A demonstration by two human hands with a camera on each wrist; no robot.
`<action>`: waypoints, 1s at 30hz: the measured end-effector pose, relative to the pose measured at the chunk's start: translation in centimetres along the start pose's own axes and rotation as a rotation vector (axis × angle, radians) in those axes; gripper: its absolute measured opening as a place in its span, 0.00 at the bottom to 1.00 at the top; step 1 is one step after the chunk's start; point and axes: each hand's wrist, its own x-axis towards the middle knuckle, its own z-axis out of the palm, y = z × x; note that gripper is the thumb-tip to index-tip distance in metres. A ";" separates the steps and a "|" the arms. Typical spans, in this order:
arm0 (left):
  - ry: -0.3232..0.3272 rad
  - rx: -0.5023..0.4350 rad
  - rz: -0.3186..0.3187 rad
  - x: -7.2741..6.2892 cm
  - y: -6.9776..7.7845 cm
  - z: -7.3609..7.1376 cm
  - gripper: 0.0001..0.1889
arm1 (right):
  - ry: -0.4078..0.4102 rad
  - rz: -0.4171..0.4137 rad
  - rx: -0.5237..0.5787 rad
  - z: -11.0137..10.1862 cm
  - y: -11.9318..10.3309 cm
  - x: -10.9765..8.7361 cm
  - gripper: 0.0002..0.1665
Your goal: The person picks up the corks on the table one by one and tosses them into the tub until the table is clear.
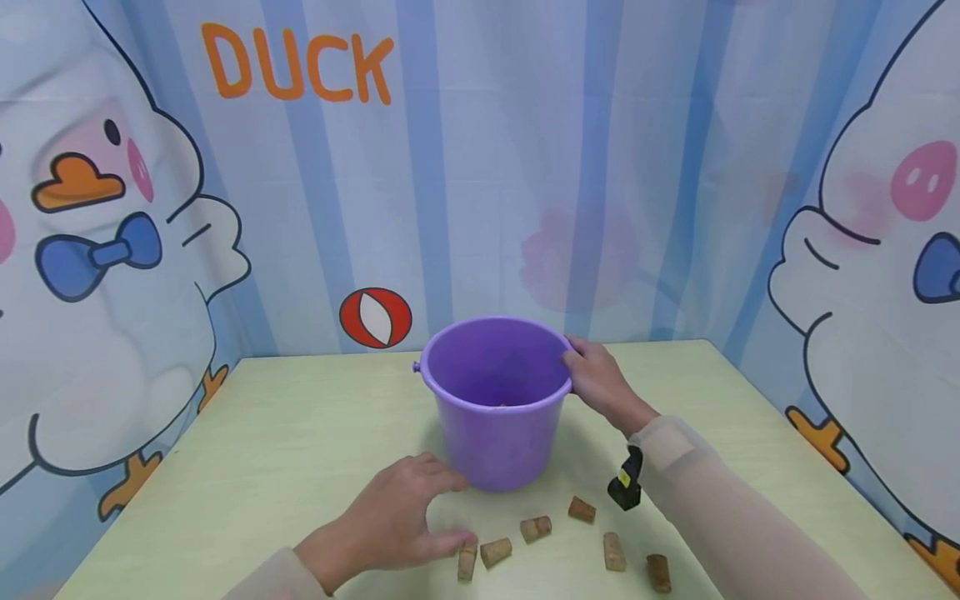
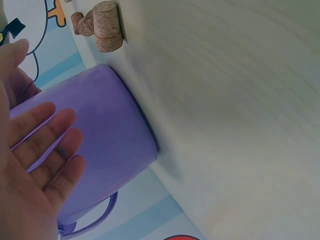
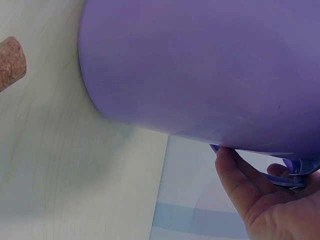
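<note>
A purple bucket (image 1: 501,450) stands upright on the table, and a small cork-coloured bit shows low inside it. My right hand (image 1: 604,382) grips its rim on the right side; in the right wrist view the fingers (image 3: 235,182) are by the rim and handle mount. To the front left of the bucket, my left hand (image 1: 393,518) is spread with thumb and fingers apart, holding nothing. Its thumb overlaps the top of the nearest cork (image 1: 466,563) in the head view. A second cork (image 1: 496,552) lies just right of that one.
More corks lie in front of the bucket: a two-toned one (image 1: 536,529), a darker one (image 1: 582,510), and others (image 1: 613,552) toward the right forearm. The bucket's handle (image 2: 102,217) hangs at its far side. A duck-print curtain (image 1: 495,167) encloses the table (image 1: 315,425).
</note>
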 end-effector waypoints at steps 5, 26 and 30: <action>-0.079 -0.021 -0.029 -0.1 0.0 0.2 0.24 | -0.005 -0.005 0.005 0.0 0.0 0.0 0.31; -0.180 0.017 0.009 -0.3 0.5 1.5 0.19 | 0.005 0.000 0.005 0.0 0.0 0.0 0.30; -0.197 0.031 0.019 -0.3 0.6 1.7 0.20 | 0.002 -0.002 0.004 0.0 0.1 0.0 0.31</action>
